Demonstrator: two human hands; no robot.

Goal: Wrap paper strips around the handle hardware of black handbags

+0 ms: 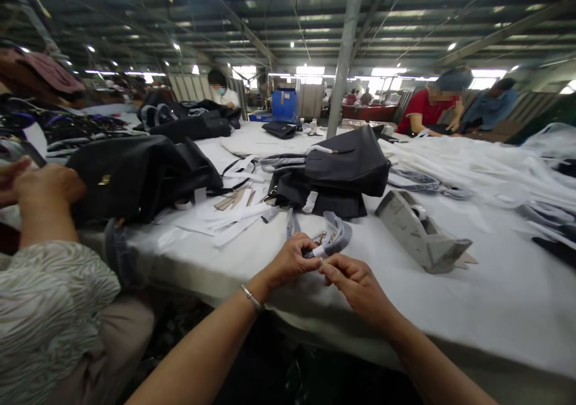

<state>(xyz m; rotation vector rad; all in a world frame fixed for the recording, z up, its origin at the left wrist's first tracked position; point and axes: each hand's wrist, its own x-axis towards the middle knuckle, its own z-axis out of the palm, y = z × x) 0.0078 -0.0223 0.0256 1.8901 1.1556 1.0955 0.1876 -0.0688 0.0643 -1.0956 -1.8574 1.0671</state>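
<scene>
My left hand [294, 258] is closed round a bag strap [338, 236] in a clear plastic sleeve, with gold-coloured metal clasps showing at its loop. A white band [318, 251] goes round the strap beside my left fingertips. My right hand [353, 278] is closed in a pinch on a small whitish end at that band, and its fingertips nearly meet my left thumb. Just beyond the strap lie stacked black bags [344, 164]. To the right of my hands stands a grey tape dispenser [416, 228].
Paper strips [234, 222] lie left of the black bags. At my left, a co-worker's hand [49, 186] is beside another black bag [130, 174]. Wrapped straps [418, 182] and plastic sheeting [490, 159] lie right. A metal post [345, 57] rises behind; other people work across the table.
</scene>
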